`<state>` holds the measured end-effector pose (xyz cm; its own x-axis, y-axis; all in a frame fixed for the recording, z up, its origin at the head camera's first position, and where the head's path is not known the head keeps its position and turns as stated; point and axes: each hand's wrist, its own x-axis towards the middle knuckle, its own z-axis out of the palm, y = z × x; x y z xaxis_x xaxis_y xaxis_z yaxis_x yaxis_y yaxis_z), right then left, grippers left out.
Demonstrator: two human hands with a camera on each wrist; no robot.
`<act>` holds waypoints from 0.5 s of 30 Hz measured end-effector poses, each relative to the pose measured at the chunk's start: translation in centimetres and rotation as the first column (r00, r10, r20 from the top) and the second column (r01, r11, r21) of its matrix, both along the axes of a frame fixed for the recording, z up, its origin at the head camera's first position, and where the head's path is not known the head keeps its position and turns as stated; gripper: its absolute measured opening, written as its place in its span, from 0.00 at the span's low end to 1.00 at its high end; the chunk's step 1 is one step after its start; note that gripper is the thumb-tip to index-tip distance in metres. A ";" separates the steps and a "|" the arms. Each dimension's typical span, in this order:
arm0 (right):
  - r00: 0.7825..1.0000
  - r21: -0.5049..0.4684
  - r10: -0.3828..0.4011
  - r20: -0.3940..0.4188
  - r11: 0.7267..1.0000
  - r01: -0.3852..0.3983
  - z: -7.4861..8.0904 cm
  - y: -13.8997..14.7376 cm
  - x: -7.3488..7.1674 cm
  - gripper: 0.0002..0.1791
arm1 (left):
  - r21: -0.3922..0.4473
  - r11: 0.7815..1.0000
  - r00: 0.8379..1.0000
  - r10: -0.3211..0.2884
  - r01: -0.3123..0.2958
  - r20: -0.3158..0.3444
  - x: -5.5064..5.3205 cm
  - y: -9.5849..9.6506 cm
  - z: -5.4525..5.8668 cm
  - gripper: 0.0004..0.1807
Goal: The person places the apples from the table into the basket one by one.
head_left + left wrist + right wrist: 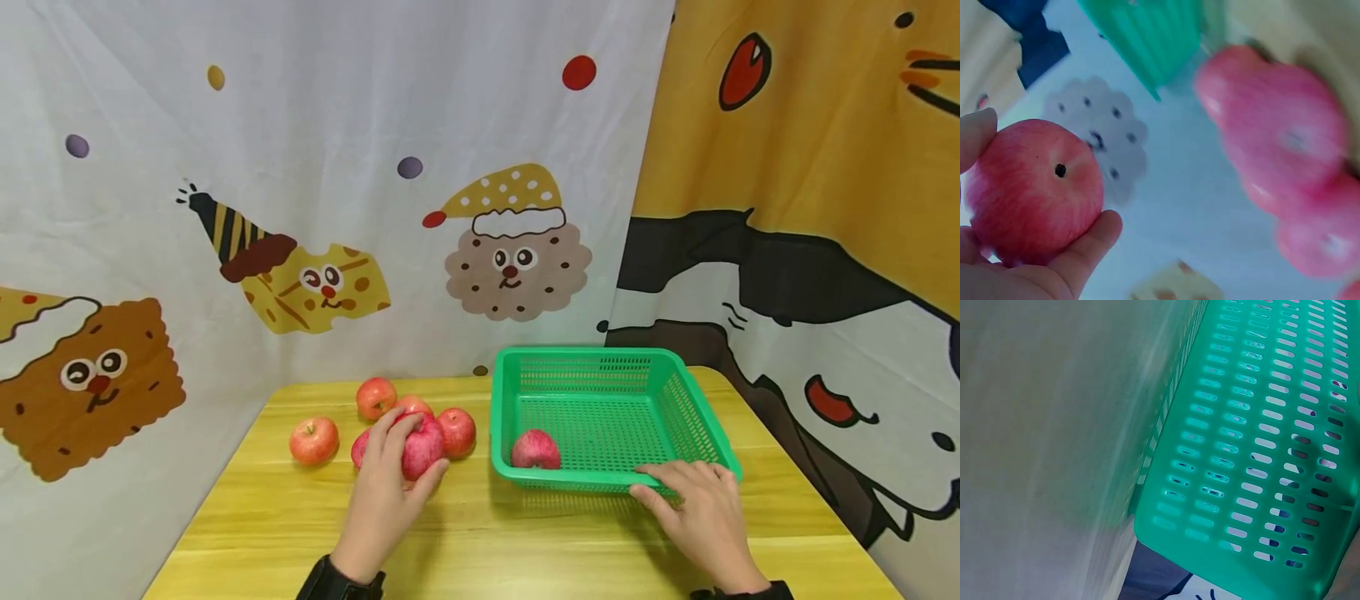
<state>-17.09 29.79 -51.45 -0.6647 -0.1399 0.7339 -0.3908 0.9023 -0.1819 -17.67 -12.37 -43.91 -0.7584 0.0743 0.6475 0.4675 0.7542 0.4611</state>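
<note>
A red apple [423, 448] is in my left hand [384, 487], gripped between thumb and fingers. The left wrist view shows that apple [1035, 194] close up, its dark stem hollow facing the camera. Right by the hand a cluster of other apples [458, 432] sits on the table, partly hidden behind the fingers. To the right stands a green plastic basket [592, 480] with slotted walls, and one apple [536, 450] lies in its near left corner. My right hand [701, 512] holds the basket's front rim near the right corner, thumb outside and fingers over the edge.
A single apple [314, 441] lies apart at the left of the wooden table [480, 542]. Another apple [376, 398] is at the back of the cluster. Behind the table hangs a cloth [337, 108] printed with cartoon figures.
</note>
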 end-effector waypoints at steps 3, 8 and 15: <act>1.000 0.002 0.001 -0.009 1.000 -0.001 -0.1 0.1 -0.1 0.19 | -0.011 0.997 0.996 -0.078 0.078 0.054 -1.9 2.6 1.1 0.37; 1.000 -0.003 0.006 -0.020 1.000 -0.006 -0.4 0.1 -0.1 0.19 | -0.028 0.980 0.971 -0.189 0.195 0.149 -5.3 6.4 0.9 0.36; 1.000 -0.001 0.002 -0.026 1.000 -0.002 -0.2 0.1 -0.1 0.20 | -0.080 0.971 0.954 -0.205 0.227 0.218 -8.1 9.8 -0.6 0.34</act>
<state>-17.16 29.93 -51.64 -0.6449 -0.1404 0.7513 -0.3970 0.9015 -0.1723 -25.72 -2.57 -44.55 -0.8331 0.3090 0.4587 0.5273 0.6940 0.4902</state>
